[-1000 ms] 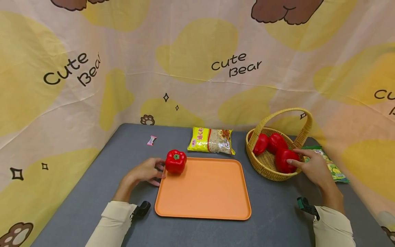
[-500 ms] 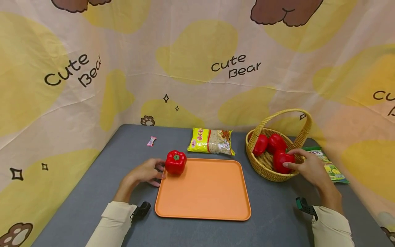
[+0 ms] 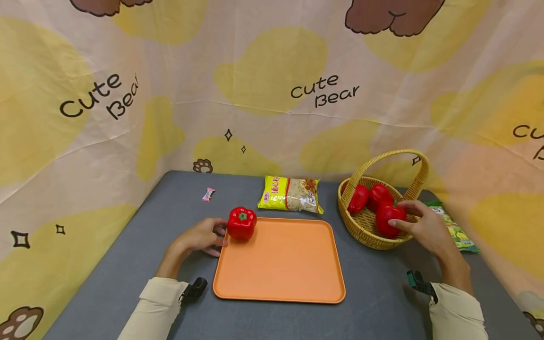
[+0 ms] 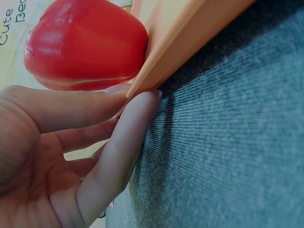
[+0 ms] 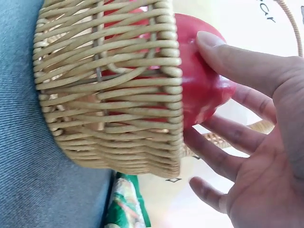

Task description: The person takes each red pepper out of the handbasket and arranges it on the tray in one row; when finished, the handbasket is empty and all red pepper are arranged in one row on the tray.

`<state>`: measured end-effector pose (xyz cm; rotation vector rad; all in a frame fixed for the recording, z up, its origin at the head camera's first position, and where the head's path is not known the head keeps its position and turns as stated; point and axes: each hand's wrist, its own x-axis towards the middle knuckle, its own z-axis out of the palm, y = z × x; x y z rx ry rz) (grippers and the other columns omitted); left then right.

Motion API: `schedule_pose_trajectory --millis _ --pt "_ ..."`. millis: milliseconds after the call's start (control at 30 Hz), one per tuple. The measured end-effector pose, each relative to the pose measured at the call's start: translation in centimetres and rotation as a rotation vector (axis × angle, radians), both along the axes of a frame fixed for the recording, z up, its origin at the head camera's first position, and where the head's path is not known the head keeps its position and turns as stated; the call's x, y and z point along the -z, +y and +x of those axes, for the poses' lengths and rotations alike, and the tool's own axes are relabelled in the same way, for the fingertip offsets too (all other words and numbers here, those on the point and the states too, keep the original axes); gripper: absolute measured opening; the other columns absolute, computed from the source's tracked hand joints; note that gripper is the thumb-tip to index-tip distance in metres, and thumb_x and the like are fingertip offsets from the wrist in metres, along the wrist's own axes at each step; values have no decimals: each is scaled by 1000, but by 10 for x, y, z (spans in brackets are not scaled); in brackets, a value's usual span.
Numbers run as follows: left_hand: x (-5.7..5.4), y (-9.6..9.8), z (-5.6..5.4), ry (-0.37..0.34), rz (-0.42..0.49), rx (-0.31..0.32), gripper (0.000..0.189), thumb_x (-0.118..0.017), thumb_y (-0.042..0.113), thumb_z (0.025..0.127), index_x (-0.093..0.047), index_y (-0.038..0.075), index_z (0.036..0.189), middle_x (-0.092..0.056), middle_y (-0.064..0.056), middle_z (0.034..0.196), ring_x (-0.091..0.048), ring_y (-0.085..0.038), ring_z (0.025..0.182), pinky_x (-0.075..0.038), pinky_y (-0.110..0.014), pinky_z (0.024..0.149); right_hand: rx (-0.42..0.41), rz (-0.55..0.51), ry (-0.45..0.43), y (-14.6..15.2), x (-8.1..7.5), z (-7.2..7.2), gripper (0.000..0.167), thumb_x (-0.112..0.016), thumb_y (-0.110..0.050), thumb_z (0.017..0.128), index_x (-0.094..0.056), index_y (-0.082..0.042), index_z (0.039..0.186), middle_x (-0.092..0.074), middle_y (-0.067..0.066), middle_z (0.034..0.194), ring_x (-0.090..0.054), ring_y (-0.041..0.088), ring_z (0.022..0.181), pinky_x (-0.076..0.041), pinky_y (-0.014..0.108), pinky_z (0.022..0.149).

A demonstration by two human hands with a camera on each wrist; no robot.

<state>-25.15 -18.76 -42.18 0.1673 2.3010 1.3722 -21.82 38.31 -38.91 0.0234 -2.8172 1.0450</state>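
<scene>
My left hand (image 3: 205,235) pinches the left rim of the orange tray (image 3: 280,264); the left wrist view has thumb and finger on either side of that edge. A red bell pepper (image 3: 242,224) with a green stem stands in the tray's far left corner, close to this hand. At right, my right hand (image 3: 427,229) holds another red bell pepper (image 3: 387,220) at the near right side of the wicker basket (image 3: 369,239), thumb on one side and fingers on the other. In the right wrist view this pepper (image 5: 202,66) rises partly above the basket's rim.
Two more red peppers (image 3: 379,197) lie in the basket, under its tall arched handle (image 3: 384,155). Behind the tray is a yellow pasta bag (image 3: 291,194). A small pink wrapped candy (image 3: 208,194) lies far left, and a green packet (image 3: 456,231) right of the basket.
The pepper under my right hand has shifted slightly left and turned, so its green stem now shows. My left hand and the tray stay put.
</scene>
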Motion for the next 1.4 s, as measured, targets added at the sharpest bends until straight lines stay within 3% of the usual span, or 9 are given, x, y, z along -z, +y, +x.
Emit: schedule_pose_trajectory --millis 167,267,400,667,867,1133,1300,1400 --pt "-1 -1 0 7 -3 10 62 -69 -5 92 -45 -14 148 -59 -23 119 -69 -21 86 -68 -41 70 13 -19 14 -3 -7 4 68 -76 -49 96 -57 -7 145 -58 29 145 -54 58 131 -52 62 95" --pt "0 -1 0 5 -5 7 62 -70 -5 92 -45 -13 148 -59 -23 119 -69 -22 86 -68 -41 70 5 -29 43 -6 -11 5 67 -77 -47 96 -57 -8 146 -55 28 148 -56 56 129 -58 41 90" --pt "0 1 1 -1 -7 -1 62 -70 -5 92 -45 -13 149 -59 -22 119 -69 -22 86 -68 -41 70 -26 -77 83 -11 -15 5 66 -79 -39 96 -55 -9 150 -49 25 154 -58 49 127 -51 10 78" --pt "1 1 1 -4 1 -7 62 -70 -6 92 -45 -13 149 -59 -23 119 -70 -22 85 -68 -41 70 -68 -139 131 -23 -22 7 72 -79 -29 97 -47 -13 159 -54 13 149 -59 1 107 -52 7 81" --pt "2 1 0 -6 9 -6 63 -70 -6 92 -45 -13 149 -59 -23 119 -70 -22 85 -68 -42 70 -186 -179 141 -42 -33 14 72 -80 -20 96 -46 -13 159 -51 9 146 -58 8 114 -56 10 85" --pt "2 1 0 -8 14 -11 63 -69 -6 92 -45 -13 149 -58 -23 118 -70 -22 85 -68 -42 70 -276 -135 154 -68 -42 15 74 -85 -15 91 -51 -9 156 -48 17 144 -57 43 122 -51 6 87" --pt "1 1 1 -6 8 -7 63 -69 -6 92 -44 -13 149 -59 -23 118 -70 -22 85 -68 -42 70 -322 -117 137 -86 -38 11 75 -88 -15 87 -53 -4 153 -49 16 137 -58 41 122 -49 5 92" --pt "1 1 1 -4 9 -4 63 -69 -6 92 -44 -13 149 -58 -23 118 -69 -21 85 -68 -42 70 -346 -110 119 -97 -33 8 76 -89 -16 87 -53 -1 151 -49 17 135 -60 43 122 -57 20 98"
